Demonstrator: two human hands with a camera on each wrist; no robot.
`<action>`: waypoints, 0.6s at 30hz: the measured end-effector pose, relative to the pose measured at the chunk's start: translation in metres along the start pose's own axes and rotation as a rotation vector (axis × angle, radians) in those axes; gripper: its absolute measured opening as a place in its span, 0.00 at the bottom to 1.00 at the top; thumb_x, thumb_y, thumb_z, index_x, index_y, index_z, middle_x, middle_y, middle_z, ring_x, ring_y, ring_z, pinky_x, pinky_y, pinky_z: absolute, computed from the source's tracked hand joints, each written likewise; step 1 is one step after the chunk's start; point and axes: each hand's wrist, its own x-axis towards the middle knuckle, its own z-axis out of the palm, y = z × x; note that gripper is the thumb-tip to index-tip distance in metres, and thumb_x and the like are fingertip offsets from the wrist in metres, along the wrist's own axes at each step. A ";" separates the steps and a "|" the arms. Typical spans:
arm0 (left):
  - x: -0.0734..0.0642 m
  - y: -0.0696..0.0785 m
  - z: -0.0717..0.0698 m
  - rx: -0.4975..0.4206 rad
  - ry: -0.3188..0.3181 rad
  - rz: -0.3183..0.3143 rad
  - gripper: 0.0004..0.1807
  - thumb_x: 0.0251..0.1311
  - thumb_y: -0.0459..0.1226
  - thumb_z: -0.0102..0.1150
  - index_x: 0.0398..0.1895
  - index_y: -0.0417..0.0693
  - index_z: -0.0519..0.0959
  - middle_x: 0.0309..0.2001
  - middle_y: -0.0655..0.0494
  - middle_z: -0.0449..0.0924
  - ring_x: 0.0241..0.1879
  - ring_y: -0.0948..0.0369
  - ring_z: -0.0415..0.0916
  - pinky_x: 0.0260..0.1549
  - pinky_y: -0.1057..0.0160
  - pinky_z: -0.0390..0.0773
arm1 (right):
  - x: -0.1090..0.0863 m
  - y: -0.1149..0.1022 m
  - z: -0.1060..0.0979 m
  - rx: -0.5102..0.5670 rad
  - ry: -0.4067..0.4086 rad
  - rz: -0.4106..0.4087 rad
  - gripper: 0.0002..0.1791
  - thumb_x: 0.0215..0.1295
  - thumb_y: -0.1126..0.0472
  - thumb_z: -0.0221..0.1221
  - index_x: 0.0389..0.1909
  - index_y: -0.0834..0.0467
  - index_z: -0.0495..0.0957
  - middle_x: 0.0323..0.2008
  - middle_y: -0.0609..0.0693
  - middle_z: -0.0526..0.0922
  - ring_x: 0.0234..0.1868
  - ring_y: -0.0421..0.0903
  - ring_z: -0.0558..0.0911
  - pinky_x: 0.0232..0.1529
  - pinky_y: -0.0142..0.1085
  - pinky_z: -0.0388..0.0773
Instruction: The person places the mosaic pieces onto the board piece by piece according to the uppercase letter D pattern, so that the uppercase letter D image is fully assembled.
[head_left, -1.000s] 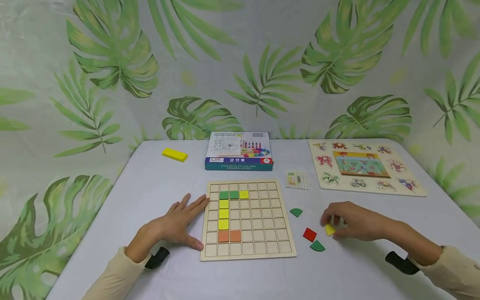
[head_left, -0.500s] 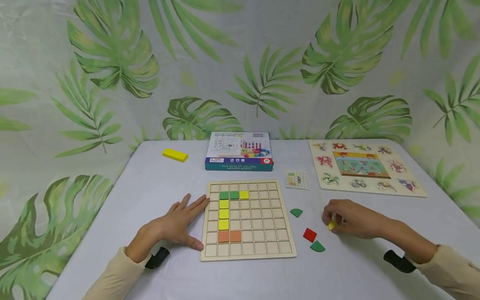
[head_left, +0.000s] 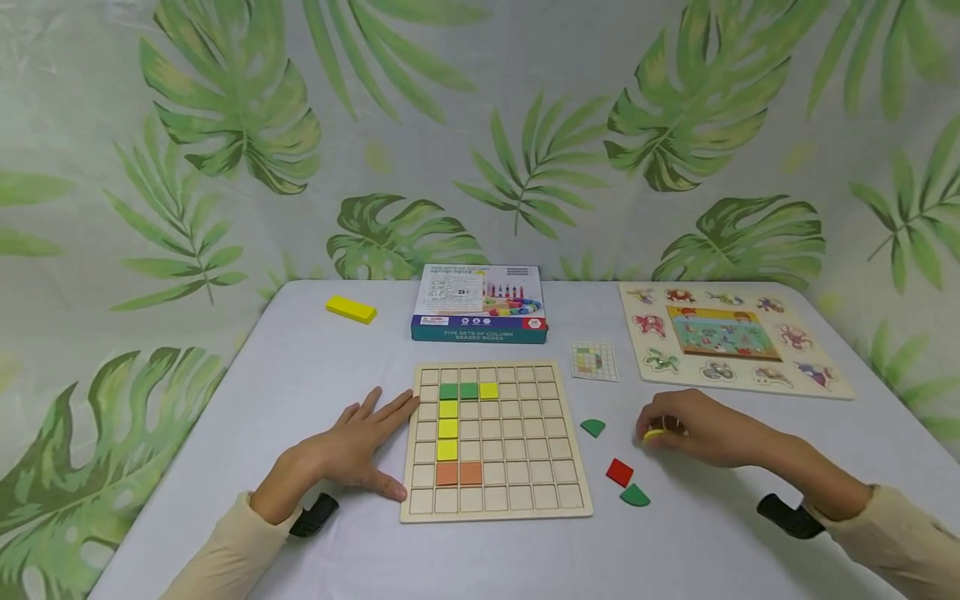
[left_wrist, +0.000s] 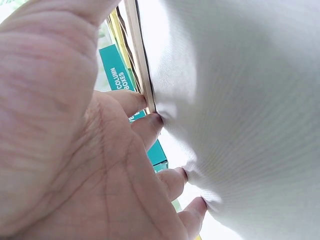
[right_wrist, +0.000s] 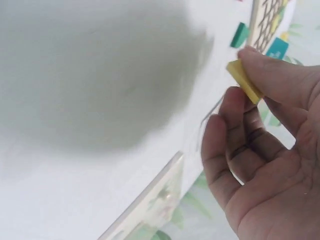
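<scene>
In the head view, the right-hand grip (head_left: 688, 425) pinched a thin, flat yellow tile (head_left: 654, 434) to the right of a pale wooden grid board (head_left: 517, 450). Tile and board stood well apart; a green quarter-round piece (head_left: 592, 427) lay on the table (head_left: 487, 560) between them, and a red square tile (head_left: 619, 472) lay nearer the person. The yellow tile's longer visible side ran roughly crosswise, towards the board. The left-hand grip (head_left: 348, 450), fingers spread and holding nothing, touched the board's left edge, on the far side from the tile.

In the left wrist view, those fingers reached onto the table's white covering, some meeting the board's edge.

In the right wrist view, thumb and fingertips closed on the yellow tile, which slanted and appeared lifted off the table. The board lay beyond the thumb; the tile's full outline was hidden.
</scene>
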 end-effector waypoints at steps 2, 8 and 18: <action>0.000 0.000 0.000 0.001 -0.001 0.001 0.69 0.40 0.62 0.76 0.81 0.48 0.47 0.82 0.48 0.41 0.78 0.34 0.29 0.70 0.28 0.39 | 0.003 -0.005 -0.001 0.024 0.015 -0.011 0.05 0.65 0.61 0.66 0.39 0.49 0.83 0.37 0.39 0.83 0.35 0.32 0.73 0.37 0.29 0.77; 0.000 0.001 -0.002 0.003 0.000 0.000 0.69 0.41 0.62 0.77 0.81 0.48 0.47 0.82 0.48 0.41 0.78 0.34 0.29 0.70 0.28 0.39 | 0.017 -0.019 -0.002 0.078 0.020 0.000 0.04 0.67 0.62 0.64 0.40 0.50 0.82 0.37 0.41 0.84 0.37 0.33 0.77 0.41 0.30 0.79; -0.001 0.002 -0.002 -0.011 -0.008 -0.003 0.68 0.41 0.61 0.77 0.81 0.49 0.47 0.82 0.49 0.41 0.78 0.34 0.29 0.70 0.28 0.38 | 0.038 -0.038 0.006 0.173 -0.041 -0.034 0.06 0.70 0.59 0.62 0.44 0.53 0.84 0.42 0.44 0.87 0.39 0.37 0.81 0.43 0.32 0.81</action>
